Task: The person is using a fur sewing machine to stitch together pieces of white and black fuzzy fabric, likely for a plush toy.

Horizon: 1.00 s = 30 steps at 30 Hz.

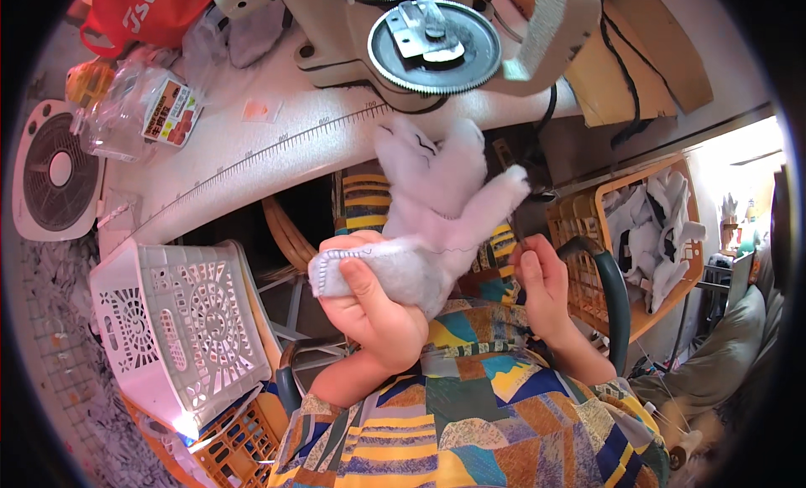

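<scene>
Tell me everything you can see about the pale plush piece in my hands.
The plush piece is soft, fuzzy pale lilac-grey fabric, unstuffed and limp, with several stubby limbs pointing up. A stitched seam runs along its lower-left edge. The left hand grips that end, thumb on top; the right hand is beside it, below one limb.

Left hand (369, 307) clenched, thumb up; right hand (544, 286) raised, fingers pinched.

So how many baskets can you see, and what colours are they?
White baskets: 1, the white basket left of the left hand, which grips a pale grey plush piece.
Orange baskets: 2, the orange basket beyond the right hand and the low orange basket at bottom left.
Total: 3 baskets.
</scene>
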{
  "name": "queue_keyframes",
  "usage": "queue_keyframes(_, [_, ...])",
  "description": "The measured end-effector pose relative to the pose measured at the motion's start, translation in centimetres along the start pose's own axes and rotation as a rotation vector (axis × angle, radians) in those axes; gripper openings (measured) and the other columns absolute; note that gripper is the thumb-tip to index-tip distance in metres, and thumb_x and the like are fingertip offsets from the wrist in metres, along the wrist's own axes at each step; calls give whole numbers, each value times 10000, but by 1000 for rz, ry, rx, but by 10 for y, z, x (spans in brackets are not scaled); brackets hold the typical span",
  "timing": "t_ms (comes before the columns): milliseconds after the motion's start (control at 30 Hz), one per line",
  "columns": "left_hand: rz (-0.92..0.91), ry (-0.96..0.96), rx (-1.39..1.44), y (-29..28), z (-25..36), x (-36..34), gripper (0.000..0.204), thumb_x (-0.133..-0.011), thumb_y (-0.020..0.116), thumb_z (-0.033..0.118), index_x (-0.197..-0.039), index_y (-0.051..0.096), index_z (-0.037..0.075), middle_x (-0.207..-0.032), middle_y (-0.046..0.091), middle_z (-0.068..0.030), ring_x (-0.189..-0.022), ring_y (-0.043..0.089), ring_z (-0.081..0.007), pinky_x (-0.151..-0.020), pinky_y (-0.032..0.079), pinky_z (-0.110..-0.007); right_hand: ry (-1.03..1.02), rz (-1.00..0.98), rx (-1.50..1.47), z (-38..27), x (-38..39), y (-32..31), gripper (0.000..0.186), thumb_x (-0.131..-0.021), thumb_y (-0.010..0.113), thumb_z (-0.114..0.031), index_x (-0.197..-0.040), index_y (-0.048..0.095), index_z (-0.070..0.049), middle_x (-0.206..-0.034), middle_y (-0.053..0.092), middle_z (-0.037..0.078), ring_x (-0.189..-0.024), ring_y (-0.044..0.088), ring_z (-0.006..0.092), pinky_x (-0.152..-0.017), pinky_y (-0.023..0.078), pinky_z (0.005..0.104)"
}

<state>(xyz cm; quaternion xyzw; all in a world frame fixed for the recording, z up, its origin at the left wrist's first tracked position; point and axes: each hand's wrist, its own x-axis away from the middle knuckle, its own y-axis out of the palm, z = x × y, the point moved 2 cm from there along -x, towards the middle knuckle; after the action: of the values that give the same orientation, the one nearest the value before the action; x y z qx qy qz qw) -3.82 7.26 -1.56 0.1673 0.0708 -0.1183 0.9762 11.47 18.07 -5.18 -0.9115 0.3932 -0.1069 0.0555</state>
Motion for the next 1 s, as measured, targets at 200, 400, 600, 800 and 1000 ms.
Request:
queue_keyframes(200, [-80, -130, 31, 14, -13, -6, 307, -1024, 388, 298, -952, 466, 10, -906, 546, -93, -803, 498, -129, -748, 407, -275, -66, -254, -33, -27, 7, 14, 213, -922, 590, -209, -926, 558, 2, -705, 553, 83, -605, 509, 117, -563, 427, 273])
queue_keyframes(400, [-180, -240, 111, 17, -9, -5, 337, -1022, 411, 353, -1034, 453, 18, -958, 517, -106, -872, 502, -158, -808, 421, -317, -137, -108, 34, -25, -11, 27, 273, -920, 627, -269, -896, 571, -4, -625, 510, 65, -525, 473, 128, -499, 399, 272])
queue_keyframes(600, [-218, -262, 101, 19, -11, -3, 382, -1023, 374, 393, -1039, 443, 18, -939, 499, -106, -864, 484, -161, -806, 407, -311, -88, -79, 22, -32, -19, 29, 287, -929, 616, -281, -889, 581, 1, -644, 510, 62, -558, 461, 109, -522, 404, 267])
queue_keyframes(800, [-208, -249, 98, 20, -14, -2, 353, -1024, 399, 362, -1050, 456, 15, -973, 523, -115, -889, 495, -159, -823, 405, -305, 4, -103, -99, -24, -28, 20, 298, -963, 566, -270, -869, 581, 13, -688, 542, 33, -629, 468, 72, -569, 408, 238])
queue_keyframes(1000, [-238, -291, 146, 25, -20, 0, 308, -1007, 477, 316, -1026, 484, 9, -968, 556, -114, -886, 517, -160, -840, 411, -307, 158, 33, -352, 1, -34, -9, 328, -1020, 450, -252, -800, 548, -29, -622, 406, -58, -531, 342, 29, -490, 247, 199])
